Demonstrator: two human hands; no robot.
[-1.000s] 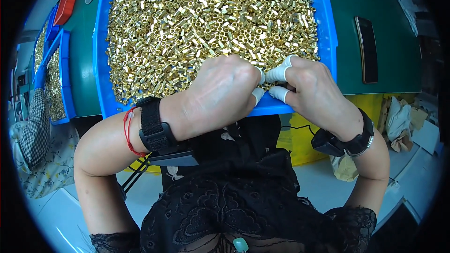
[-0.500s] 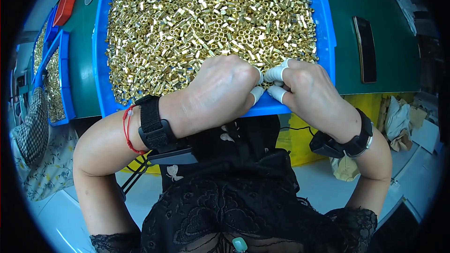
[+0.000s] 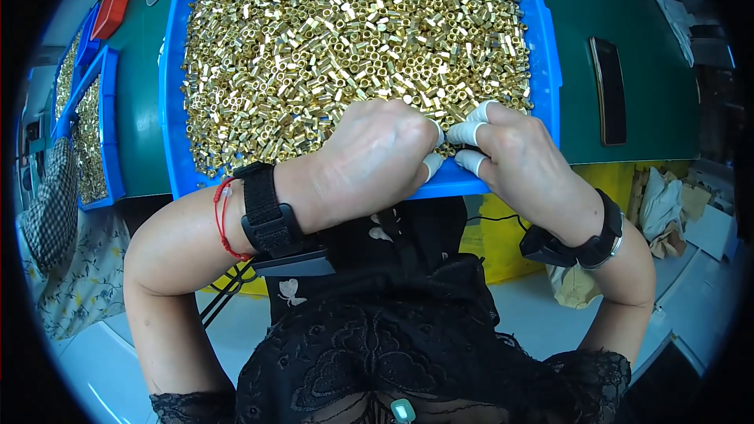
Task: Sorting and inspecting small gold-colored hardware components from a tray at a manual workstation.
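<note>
A large blue tray (image 3: 547,71) is heaped with small brass hex nuts or sleeves (image 3: 353,31). Over its near edge, my left hand (image 3: 373,149) is closed, with white finger cots on the thumb and forefinger; its curled fingers hide whatever they grip. Just to its right, my right hand (image 3: 518,149) is curled in a pinch, wearing white finger cots on the thumb and two fingers. The fingertips of both hands nearly meet above the brass pieces at the near rim. Anything between them is too small and covered to make out.
The green table (image 3: 581,0) carries a dark phone (image 3: 609,90) at right. At far left stand smaller blue trays (image 3: 112,126) of brass pieces, a red bin (image 3: 115,5) and another person's checked sleeve (image 3: 51,212). Below the table's right side sits a yellow container (image 3: 506,243).
My right fingers have spread slightly, with a wider gap between thumb and forefinger. My left hand stays almost in place, still closed. The far-left person's sleeve has shifted a little.
</note>
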